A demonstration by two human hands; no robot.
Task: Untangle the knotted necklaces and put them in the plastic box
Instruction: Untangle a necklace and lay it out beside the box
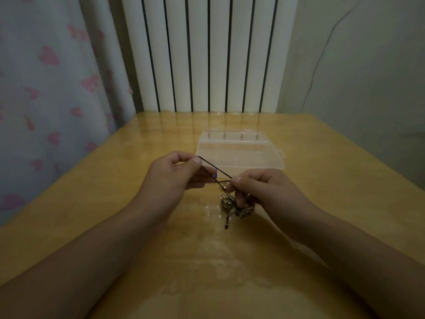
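Note:
A tangle of black-cord necklaces [232,204] with small metal pendants hangs just above the wooden table [115,192], below my hands. My left hand [174,172] pinches a loop of black cord [215,169] between thumb and forefinger and holds it stretched toward the right. My right hand [259,187] pinches the cords near the knot, with the pendants dangling under its fingers. The clear plastic box [241,150] lies on the table just behind both hands, its lid shut as far as I can tell.
A white ribbed radiator [207,54] stands behind the table's far edge. A curtain with pink hearts [46,88] hangs at the left, and a plain wall closes the right side. Bare table surface stretches in front of my forearms.

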